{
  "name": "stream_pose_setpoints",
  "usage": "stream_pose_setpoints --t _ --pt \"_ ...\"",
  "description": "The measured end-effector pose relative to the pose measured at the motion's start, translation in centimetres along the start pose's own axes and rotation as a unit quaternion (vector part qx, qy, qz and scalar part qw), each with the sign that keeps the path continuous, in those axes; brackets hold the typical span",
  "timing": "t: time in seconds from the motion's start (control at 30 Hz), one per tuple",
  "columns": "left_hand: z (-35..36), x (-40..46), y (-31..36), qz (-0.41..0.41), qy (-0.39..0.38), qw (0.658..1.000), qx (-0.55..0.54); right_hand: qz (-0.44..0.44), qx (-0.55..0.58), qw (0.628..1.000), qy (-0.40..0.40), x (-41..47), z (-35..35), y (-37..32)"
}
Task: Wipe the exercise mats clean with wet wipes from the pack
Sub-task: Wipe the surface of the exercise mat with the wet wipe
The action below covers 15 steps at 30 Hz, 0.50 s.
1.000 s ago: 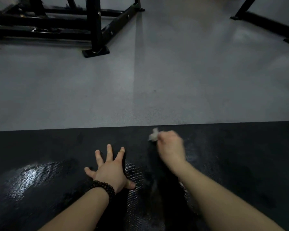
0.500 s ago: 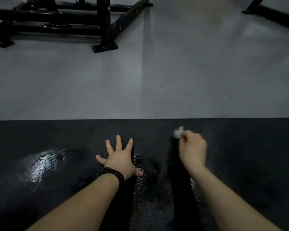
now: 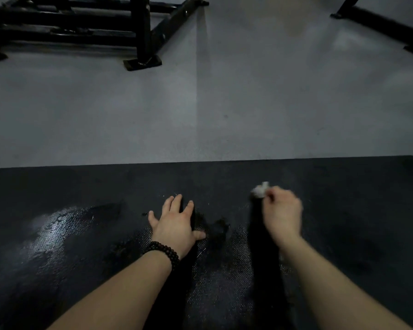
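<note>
the left hand (image 3: 175, 226), with a dark beaded bracelet (image 3: 165, 252) at its wrist, lies flat with fingers spread on the black textured rubber exercise mat (image 3: 355, 222). the right hand (image 3: 281, 213), blurred, is closed around a small crumpled white wet wipe (image 3: 260, 190) that sticks out past its knuckles, low against the mat. shiny wet patches (image 3: 57, 225) lie left of the left hand and between both forearms. beyond the hands, grey floor (image 3: 200, 115) and a black metal gym frame (image 3: 141, 32).

Black textured mat (image 3: 343, 222), white wipe (image 3: 260, 189), grey floor (image 3: 248, 103).
</note>
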<state>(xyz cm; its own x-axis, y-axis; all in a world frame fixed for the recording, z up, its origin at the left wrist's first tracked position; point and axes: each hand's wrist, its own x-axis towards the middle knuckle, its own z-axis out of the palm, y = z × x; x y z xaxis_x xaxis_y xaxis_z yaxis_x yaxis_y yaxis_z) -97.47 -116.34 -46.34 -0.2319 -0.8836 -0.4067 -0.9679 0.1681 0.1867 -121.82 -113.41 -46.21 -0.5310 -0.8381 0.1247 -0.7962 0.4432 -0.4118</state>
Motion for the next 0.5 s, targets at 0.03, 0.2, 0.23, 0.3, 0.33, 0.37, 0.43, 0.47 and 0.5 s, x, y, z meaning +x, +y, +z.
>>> stream_pose_setpoints --t 0.03,0.2,0.23,0.3,0.33,0.37,0.43,0.47,0.5 --pt "0.0 -0.2 -0.1 0.01 -0.004 1.0 0.007 0.038 -0.01 0.999 0.013 0.5 -1.0 1.8" --pt "-2.0 0.1 -0.9 0.036 -0.109 0.993 0.03 0.027 0.068 0.996 -0.044 -4.6 1.2 -1.4" --pt "-2.3 0.1 -1.0 0.04 -0.12 0.991 0.035 -0.031 0.098 0.992 -0.07 -6.0 2.3 -3.2" --pt "-2.1 -0.2 -0.9 0.047 -0.124 0.99 0.05 -0.152 0.128 0.969 -0.151 -8.2 3.5 -6.1" --pt "-1.7 -0.4 -0.8 0.048 -0.12 0.99 0.059 -0.203 0.12 0.954 -0.184 -8.9 3.5 -6.8" --pt "-1.4 -0.6 -0.7 0.047 -0.113 0.99 0.066 -0.237 0.109 0.947 -0.189 -9.0 3.2 -6.9" --pt "-1.1 -0.9 -0.7 0.043 -0.103 0.991 0.073 -0.212 0.095 0.966 -0.112 -7.5 1.9 -5.9" --pt "-1.1 -0.9 -0.7 0.042 -0.101 0.991 0.076 -0.164 0.075 0.982 -0.054 -6.1 1.2 -4.7" --pt "-1.1 -1.0 -0.7 0.043 -0.099 0.991 0.079 -0.103 0.049 0.993 -0.004 -4.4 0.4 -3.2"
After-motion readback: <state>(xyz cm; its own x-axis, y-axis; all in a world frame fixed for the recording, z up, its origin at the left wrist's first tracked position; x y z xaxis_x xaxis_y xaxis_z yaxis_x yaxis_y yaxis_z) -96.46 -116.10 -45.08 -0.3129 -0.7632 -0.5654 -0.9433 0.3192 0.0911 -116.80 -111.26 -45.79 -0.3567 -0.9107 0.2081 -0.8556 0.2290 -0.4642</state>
